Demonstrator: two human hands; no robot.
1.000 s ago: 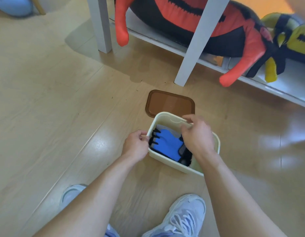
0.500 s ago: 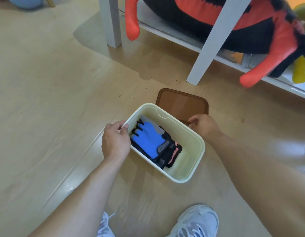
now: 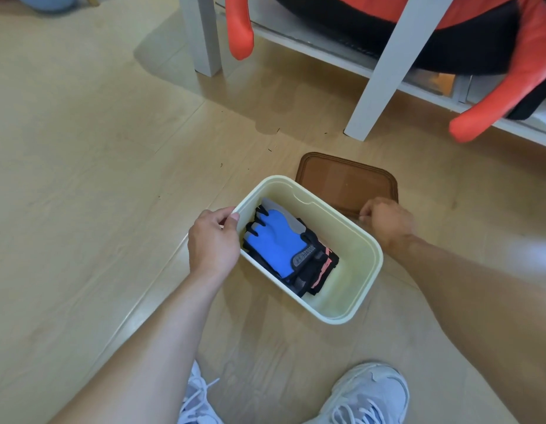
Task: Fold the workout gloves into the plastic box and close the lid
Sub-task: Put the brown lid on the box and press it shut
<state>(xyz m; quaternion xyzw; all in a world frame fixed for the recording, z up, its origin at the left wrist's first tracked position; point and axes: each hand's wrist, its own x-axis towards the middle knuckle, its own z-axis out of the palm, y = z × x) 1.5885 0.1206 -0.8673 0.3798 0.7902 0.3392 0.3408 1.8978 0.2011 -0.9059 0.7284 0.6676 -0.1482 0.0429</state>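
Floor (image 3: 81,148) carries everything: wood laminate, wide bare stretch to my left and toward the near edge. White shelf frame (image 3: 385,65) runs across the far side, two legs down on the floor, red-and-black plush (image 3: 467,35) stuffed on its low shelf with red limbs hanging out over the floor.

Plastic box (image 3: 362,289) sits mid-floor, cream, lid off, long axis skewed to the floorboards. Since half a second ago it hasn't moved relative to the lid; the view has just dropped closer. Brown lid (image 3: 348,182) lies flat on the floor, touching or just behind the box's far rim, near the right shelf leg.

Workout gloves (image 3: 277,243) are folded inside, blue over black and pink, packed against the box's left wall; right half of the box interior is bare.

My left hand (image 3: 212,240) still grips the box's far-left corner, thumb over the rim, fingers curled outside. My right hand (image 3: 386,220) is out of the box now, curled at the lid's near edge, fingertips pinching it; a second ago it was over the gloves.

My shoes (image 3: 368,396) at the near edge, clear floor between them and the box.
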